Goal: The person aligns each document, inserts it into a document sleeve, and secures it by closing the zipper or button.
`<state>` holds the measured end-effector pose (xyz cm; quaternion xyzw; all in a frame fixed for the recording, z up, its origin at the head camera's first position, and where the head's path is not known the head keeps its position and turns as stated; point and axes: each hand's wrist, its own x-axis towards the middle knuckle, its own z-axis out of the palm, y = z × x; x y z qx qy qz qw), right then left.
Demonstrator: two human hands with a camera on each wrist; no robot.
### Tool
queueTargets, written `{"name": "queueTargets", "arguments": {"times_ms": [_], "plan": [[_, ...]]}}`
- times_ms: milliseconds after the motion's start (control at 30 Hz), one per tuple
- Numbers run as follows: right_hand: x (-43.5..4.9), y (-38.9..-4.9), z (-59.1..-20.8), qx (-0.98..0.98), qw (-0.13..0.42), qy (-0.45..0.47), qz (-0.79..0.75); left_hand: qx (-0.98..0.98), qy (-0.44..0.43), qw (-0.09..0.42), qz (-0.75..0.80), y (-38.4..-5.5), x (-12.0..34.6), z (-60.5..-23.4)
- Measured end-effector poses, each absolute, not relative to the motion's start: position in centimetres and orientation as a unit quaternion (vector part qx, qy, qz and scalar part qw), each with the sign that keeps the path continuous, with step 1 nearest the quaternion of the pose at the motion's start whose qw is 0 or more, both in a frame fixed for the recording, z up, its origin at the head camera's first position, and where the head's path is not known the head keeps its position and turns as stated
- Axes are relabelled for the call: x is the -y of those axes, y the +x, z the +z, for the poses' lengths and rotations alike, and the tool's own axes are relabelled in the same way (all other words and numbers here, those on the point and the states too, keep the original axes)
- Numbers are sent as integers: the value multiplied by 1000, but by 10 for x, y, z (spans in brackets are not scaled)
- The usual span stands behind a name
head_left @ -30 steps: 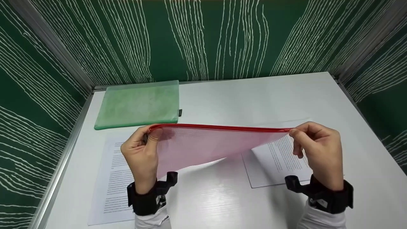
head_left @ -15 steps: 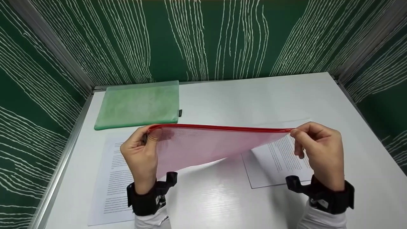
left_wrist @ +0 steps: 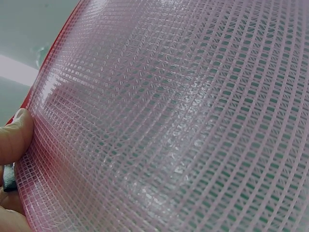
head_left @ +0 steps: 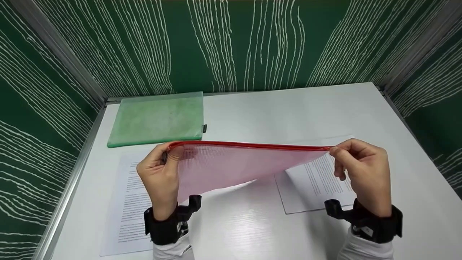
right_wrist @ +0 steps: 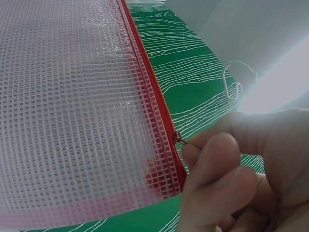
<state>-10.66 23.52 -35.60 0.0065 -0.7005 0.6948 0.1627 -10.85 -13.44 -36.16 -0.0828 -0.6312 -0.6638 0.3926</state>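
Note:
A pink translucent mesh zipper pouch [head_left: 231, 162] with a red zipper edge [right_wrist: 154, 82] hangs between both hands, raised above the table. My left hand [head_left: 160, 177] grips its upper left corner, thumb on the near face. In the left wrist view the thumb [left_wrist: 17, 137] presses on the mesh, with a small black tab [left_wrist: 8, 178] below it. At the other end, my right hand [head_left: 362, 166] pinches the small zipper pull [right_wrist: 179, 139] between thumb and finger. The slider sits near the right end of the zipper.
A green zipper pouch [head_left: 158, 117] lies at the table's back left. Beneath it is a printed sheet [head_left: 126, 213], partly behind my left hand. Another printed sheet [head_left: 299, 195] lies right of centre under the pink pouch. Green white-lined panels [head_left: 245, 47] enclose the white table [head_left: 245, 231].

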Motion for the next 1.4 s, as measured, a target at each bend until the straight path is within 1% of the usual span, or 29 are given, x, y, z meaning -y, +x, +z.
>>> {"name": "queueTargets", "arguments": {"times_ms": [367,700,1167,1400], "plan": [[-237,-106,-358,702,157,10,695,634,-81,391,-662,-108,135,-363],[-240,-106,-358,697,174,-3,696,618,-81,399,-672,-108,139,-364],[-244,-106,-358,685,181,-14,706,605,-79,409,-679,-108,143,-363],[-245,-106,-357,687,179,-23,704,605,-77,406,-681,-108,142,-362]]}}
